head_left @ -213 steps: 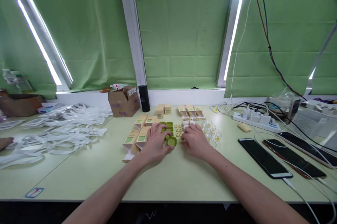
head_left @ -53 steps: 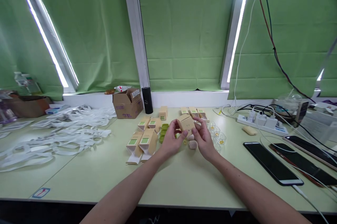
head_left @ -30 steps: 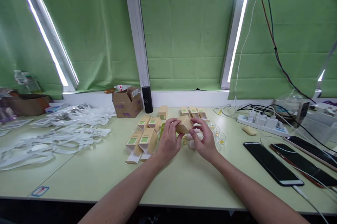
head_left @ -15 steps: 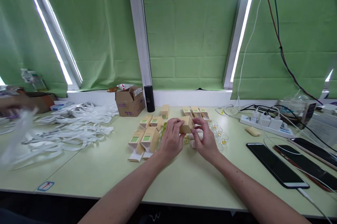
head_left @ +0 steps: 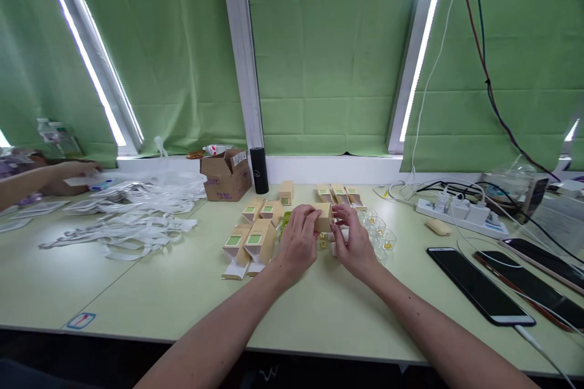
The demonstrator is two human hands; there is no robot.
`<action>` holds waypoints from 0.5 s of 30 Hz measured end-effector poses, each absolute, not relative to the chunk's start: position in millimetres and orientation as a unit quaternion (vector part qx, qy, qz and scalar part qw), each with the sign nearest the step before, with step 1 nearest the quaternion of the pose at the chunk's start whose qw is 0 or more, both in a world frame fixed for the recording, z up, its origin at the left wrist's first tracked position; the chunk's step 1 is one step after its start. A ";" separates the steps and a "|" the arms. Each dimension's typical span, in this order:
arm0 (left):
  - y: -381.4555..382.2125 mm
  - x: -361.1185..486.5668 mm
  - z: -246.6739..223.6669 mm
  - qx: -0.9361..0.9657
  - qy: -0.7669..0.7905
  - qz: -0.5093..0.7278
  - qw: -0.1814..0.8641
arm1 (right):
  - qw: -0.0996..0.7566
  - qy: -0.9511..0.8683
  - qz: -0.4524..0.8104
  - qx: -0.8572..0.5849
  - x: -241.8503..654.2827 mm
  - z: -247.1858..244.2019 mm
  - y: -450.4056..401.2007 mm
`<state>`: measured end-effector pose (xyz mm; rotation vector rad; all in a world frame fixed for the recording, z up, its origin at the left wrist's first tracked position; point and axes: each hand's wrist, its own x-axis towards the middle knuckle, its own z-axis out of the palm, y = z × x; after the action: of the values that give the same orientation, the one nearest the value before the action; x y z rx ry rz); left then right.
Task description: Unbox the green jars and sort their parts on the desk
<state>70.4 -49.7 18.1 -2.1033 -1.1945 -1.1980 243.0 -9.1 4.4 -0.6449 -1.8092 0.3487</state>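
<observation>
Between my two hands is a small tan box (head_left: 323, 218). My left hand (head_left: 297, 240) grips its left side, and the fingers of my right hand (head_left: 354, 241) pinch its right end. Left of my hands stand several tan boxes with green labels (head_left: 259, 241), the front ones with white flaps out. Behind my hands are more tan boxes (head_left: 340, 194) and a single one (head_left: 286, 193). Clear plastic cups with yellow centres (head_left: 387, 240) lie beside my right hand. Green items (head_left: 285, 218) show partly behind my left hand.
White straps (head_left: 137, 224) are heaped at the left, where another person's hand (head_left: 84, 168) reaches in. A cardboard box (head_left: 225, 176) and black cylinder (head_left: 258, 171) stand at the back. Phones (head_left: 479, 285), a power strip (head_left: 460, 218) and cables are at the right.
The box in my hands has turned slightly, and its right end now faces my right fingers. The other person's hand has moved right over the straps, carrying white material.
</observation>
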 end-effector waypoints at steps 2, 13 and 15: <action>-50.3 70.3 18.2 -0.767 -0.434 -0.419 0.217 | 0.554 -0.771 0.146 -0.277 242.9 1.9 -8.1; -49.1 68.1 16.9 -0.789 -0.431 -0.382 0.213 | 0.519 -0.791 0.148 -0.288 243.8 2.7 -11.2; -50.1 68.7 17.8 -0.793 -0.434 -0.374 0.206 | 0.516 -0.792 0.155 -0.286 243.7 2.9 -11.5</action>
<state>68.7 -50.1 17.8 -2.2104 -1.2093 -1.0414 243.7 -11.5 2.9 -0.6873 -1.9026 0.3725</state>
